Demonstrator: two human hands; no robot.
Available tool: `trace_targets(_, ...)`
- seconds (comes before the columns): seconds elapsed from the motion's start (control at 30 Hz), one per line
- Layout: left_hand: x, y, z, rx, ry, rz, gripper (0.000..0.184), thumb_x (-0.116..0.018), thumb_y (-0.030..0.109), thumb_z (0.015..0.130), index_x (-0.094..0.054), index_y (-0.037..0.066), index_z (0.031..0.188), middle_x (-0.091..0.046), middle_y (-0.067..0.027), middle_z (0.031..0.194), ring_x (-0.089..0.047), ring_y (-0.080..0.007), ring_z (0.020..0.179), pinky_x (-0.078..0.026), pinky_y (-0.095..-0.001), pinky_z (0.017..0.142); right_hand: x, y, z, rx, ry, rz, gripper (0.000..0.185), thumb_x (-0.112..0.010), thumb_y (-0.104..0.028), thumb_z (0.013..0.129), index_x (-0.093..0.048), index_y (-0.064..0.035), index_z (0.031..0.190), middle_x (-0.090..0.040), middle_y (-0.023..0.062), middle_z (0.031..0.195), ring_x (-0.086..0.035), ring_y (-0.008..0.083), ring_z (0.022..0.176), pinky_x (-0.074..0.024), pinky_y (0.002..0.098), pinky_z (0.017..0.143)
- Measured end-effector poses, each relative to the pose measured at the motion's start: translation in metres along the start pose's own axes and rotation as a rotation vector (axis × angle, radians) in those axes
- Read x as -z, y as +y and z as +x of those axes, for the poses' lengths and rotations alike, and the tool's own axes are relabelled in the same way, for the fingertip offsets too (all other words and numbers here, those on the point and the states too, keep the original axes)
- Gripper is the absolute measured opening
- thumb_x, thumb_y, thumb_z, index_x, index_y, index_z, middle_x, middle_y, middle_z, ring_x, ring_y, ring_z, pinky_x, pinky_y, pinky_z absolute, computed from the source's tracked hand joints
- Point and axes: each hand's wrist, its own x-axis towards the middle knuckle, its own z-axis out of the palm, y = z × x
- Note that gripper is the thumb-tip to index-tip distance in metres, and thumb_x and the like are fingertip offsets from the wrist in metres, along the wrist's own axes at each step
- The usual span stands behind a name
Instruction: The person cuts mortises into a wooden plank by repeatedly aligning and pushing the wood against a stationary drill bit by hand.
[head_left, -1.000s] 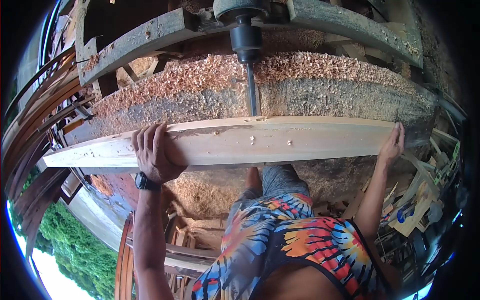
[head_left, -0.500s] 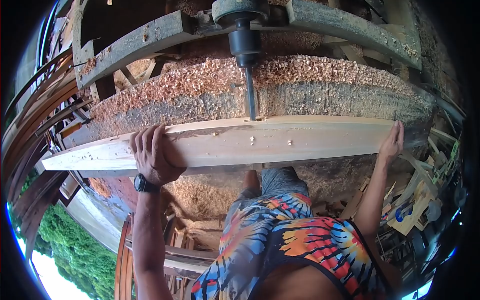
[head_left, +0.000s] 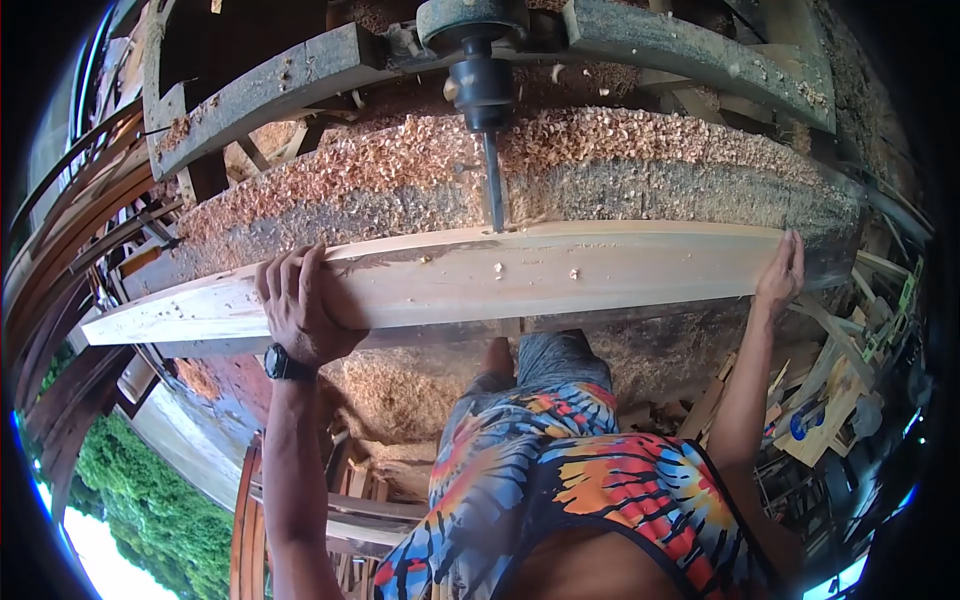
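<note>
A long pale wooden plank (head_left: 450, 283) lies across the chip-strewn bench, tapering toward its left end. My left hand (head_left: 308, 308) is spread over its left part, fingers over the far edge and a black watch (head_left: 286, 363) on the wrist. At the other end, my right hand (head_left: 779, 273) grips the plank, fingertips by its far corner. Between the hands, a metal bit (head_left: 493, 180) in a black chuck (head_left: 482, 88) reaches the plank's far edge, where a small notch shows. A few shavings rest on the plank's face.
Wood shavings (head_left: 400, 160) are heaped along the bench behind the plank. Thick curved timbers (head_left: 270, 95) flank the machine. Bent strips (head_left: 60, 240) stand at left, and offcuts (head_left: 830, 400) are piled at lower right.
Wood chips now fly around the chuck. The whole view has shifted slightly; both hands keep their hold on the plank, and the bit stays at the same notch.
</note>
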Motion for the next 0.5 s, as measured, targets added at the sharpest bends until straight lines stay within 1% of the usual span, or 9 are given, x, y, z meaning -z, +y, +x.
trace_targets(0.07,0.001,-0.001,0.000,0.003,-0.005,0.003,0.102,-0.092,0.027,0.056,-0.056,0.005,0.149,-0.066,-0.0175,0.136,-0.063,-0.0395,0.125,-0.041,-0.0618,0.112,-0.001,0.001,0.004,-0.023,-0.016,0.030,0.052,-0.067,-0.044,0.111,-0.073,-0.0001,0.139,-0.078,0.0146,0.129,-0.070,0.0224,0.116,-0.0526,0.0370,0.104)
trace_targets(0.27,-0.003,-0.004,0.001,-0.003,0.007,-0.001,0.103,-0.092,0.028,0.056,-0.055,0.004,0.149,-0.065,-0.0177,0.137,-0.063,-0.0394,0.126,-0.040,-0.0624,0.112,-0.005,-0.014,0.005,0.054,-0.026,-0.049,0.052,-0.065,-0.041,0.113,-0.070,-0.0001,0.143,-0.077,0.0157,0.133,-0.071,0.0245,0.120,-0.0526,0.0370,0.106)
trace_targets(0.37,-0.001,-0.004,0.003,0.013,-0.002,-0.006,0.105,-0.093,0.028,0.054,-0.056,0.004,0.149,-0.065,-0.0176,0.137,-0.062,-0.0394,0.127,-0.039,-0.0626,0.114,-0.008,-0.026,0.004,-0.002,-0.018,-0.031,0.051,-0.066,-0.040,0.112,-0.071,0.0006,0.143,-0.076,0.0115,0.137,-0.068,0.0214,0.124,-0.0504,0.0353,0.109)
trace_targets(0.5,-0.003,-0.005,0.004,0.038,0.002,-0.015,0.109,-0.096,0.029,0.051,-0.056,0.006,0.149,-0.064,-0.0168,0.138,-0.061,-0.0394,0.128,-0.038,-0.0626,0.115,-0.011,-0.026,0.011,0.016,-0.020,-0.057,0.052,-0.067,-0.041,0.111,-0.072,-0.0009,0.143,-0.077,0.0137,0.136,-0.070,0.0227,0.122,-0.0517,0.0358,0.107)
